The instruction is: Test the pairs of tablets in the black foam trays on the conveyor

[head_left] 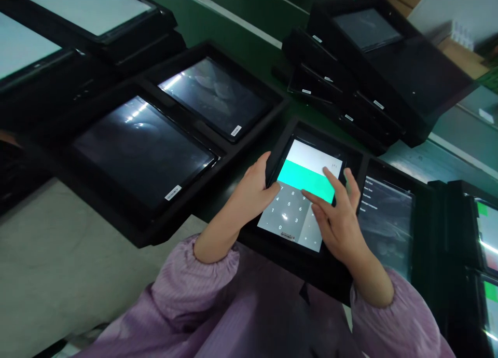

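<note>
A tablet (290, 218) with a lit calculator screen lies in one compartment of a black tray (363, 166) in front of me. With my left hand (252, 192) I grip the tray's left side, the thumb reaching over onto the tablet's edge. Above the screen, my right hand (338, 218) has its fingers apart and holds nothing. Its index fingertip is at or just over the keypad's top row; whether it touches, I cannot tell. In the tray's right compartment sits a second tablet (385, 223) showing a dark menu list.
To the left, another black tray (148, 228) holds two dark-screened tablets with small white labels. Several black trays (350, 72) are stacked unevenly at the back right. Tablets with bright screens (89, 5) stand at the upper left, and more (488, 233) at the right edge.
</note>
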Tool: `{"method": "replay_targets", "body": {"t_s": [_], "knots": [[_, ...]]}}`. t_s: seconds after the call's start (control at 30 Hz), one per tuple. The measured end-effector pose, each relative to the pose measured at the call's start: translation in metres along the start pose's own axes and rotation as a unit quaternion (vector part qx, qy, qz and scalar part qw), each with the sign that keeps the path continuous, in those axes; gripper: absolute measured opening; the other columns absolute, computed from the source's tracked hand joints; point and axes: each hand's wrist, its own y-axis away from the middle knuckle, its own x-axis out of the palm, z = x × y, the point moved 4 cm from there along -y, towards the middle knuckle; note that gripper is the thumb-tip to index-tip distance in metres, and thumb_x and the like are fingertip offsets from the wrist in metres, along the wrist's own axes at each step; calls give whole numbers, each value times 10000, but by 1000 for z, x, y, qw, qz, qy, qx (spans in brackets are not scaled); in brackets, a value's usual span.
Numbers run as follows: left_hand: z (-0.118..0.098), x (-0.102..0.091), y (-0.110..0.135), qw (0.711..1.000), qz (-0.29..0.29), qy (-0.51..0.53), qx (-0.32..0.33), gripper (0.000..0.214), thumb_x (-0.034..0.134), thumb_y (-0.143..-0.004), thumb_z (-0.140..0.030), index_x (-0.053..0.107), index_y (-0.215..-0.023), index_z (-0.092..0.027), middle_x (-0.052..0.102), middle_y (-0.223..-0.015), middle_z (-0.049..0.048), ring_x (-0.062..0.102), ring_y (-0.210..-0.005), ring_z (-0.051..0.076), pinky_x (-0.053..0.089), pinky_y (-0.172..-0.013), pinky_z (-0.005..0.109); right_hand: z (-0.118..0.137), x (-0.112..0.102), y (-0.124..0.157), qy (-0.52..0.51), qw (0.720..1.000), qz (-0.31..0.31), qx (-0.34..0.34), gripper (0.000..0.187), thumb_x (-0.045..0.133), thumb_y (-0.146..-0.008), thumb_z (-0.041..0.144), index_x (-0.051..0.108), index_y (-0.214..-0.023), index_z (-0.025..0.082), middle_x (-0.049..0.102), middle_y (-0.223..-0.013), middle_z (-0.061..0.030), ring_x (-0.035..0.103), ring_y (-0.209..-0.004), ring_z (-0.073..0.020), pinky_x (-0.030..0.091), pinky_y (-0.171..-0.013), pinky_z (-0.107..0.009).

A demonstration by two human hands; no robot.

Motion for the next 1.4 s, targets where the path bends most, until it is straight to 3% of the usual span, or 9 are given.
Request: {"method": "replay_targets", "body": {"t_s": [0.17,0.3,0.4,0.53,0.73,0.9,1.1,1.27,1.4], "knots": [[2,2,-1,999,-2,-24,34,823,615,-914,-318,315,-1654,-116,443,-1689,208,414,-1575,381,389,-1270,563,13,6,-5,15,999,32,-20,358,481,-1091,259,732,-1340,318,410,-1699,-64,102,-1665,-418,325,-1238,-777],[1,1,-2,998,3,-45,49,882,660,-877,-315,299,-1654,-103,446,-1676,236,438,-1552,418,421,-1237,598,-7,-9,0,-2,997,-67,35,321,496,-1077,231,806,-1161,246,565,-1579,-78,276,-1620,-389,422,-1226,-693],[0,1,-1,998,20,-46,29,898,633,-903,-358,255,-1663,-66,403,-1696,260,410,-1568,422,409,-1242,607,-27,-16,9,11,989,-113,93,318,523,-1071,271,834,-1024,223,654,-1474,-96,354,-1577,-407,441,-1197,-717],[-4,0,1,999,31,-38,6,885,571,-945,-403,212,-1680,-65,329,-1744,235,323,-1620,397,347,-1292,576,-35,-12,12,13,991,-86,103,337,522,-1075,309,840,-1010,218,623,-1516,-109,321,-1590,-424,409,-1206,-748],[-4,0,1,999,21,-47,-4,845,535,-960,-372,228,-1680,-52,338,-1741,233,340,-1613,391,342,-1294,580,-19,-3,1,16,997,-42,64,342,480,-1088,280,818,-1109,232,478,-1649,-95,182,-1650,-421,305,-1259,-769],[-6,0,3,999,19,-43,-2,836,520,-976,-381,233,-1687,-50,321,-1752,222,363,-1603,385,376,-1282,551,-27,-7,5,15,992,-84,94,347,492,-1082,274,813,-970,202,556,-1585,-105,229,-1637,-422,385,-1235,-734],[-1,-1,0,998,4,-57,3,851,551,-957,-398,256,-1684,-70,365,-1733,217,383,-1597,362,344,-1299,540,-18,0,0,12,996,-63,58,343,460,-1095,259,799,-1130,212,497,-1630,-119,187,-1655,-401,321,-1273,-727],[4,-1,0,999,2,-43,9,840,575,-960,-418,276,-1690,-128,425,-1703,202,430,-1566,364,382,-1271,564,-36,-32,18,31,987,-113,109,350,467,-1098,299,811,-1126,238,567,-1581,-76,254,-1632,-389,336,-1277,-702],[4,-2,0,999,-4,-44,16,832,589,-955,-414,299,-1683,-135,412,-1711,203,427,-1567,374,375,-1272,578,-77,-60,59,92,967,-125,204,398,460,-1101,395,814,-1170,227,581,-1552,-153,305,-1592,-463,361,-1219,-758]]}}
